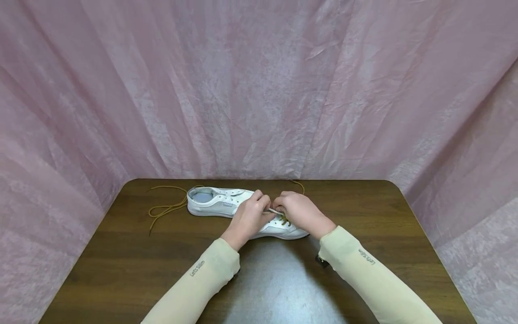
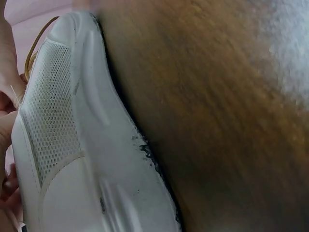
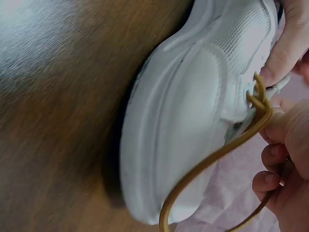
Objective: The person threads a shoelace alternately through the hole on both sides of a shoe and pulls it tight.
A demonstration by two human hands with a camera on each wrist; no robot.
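A white sneaker [image 1: 214, 209] lies on the table, heel to the left and toe to the right. Mustard shoelace [image 3: 207, 164] is threaded through the eyelets nearest the toe. My left hand [image 1: 252, 213] is over the middle of the sneaker, thumb and fingers gripping it by the lacing edge. Close beside it, my right hand [image 1: 301, 211] curls its fingers around the shoelace near the front eyelets. A thin white strip [image 1: 276, 211] spans the small gap between the two hands. One length of lace loops over the toe in the right wrist view. The left fingertips are partly hidden.
Another mustard lace [image 1: 167, 208] trails in loops on the wooden table [image 1: 133, 270], left of the heel. A lace end [image 1: 298, 183] pokes out at the table's back edge. Pink curtain [image 1: 259, 90] hangs behind and along both sides.
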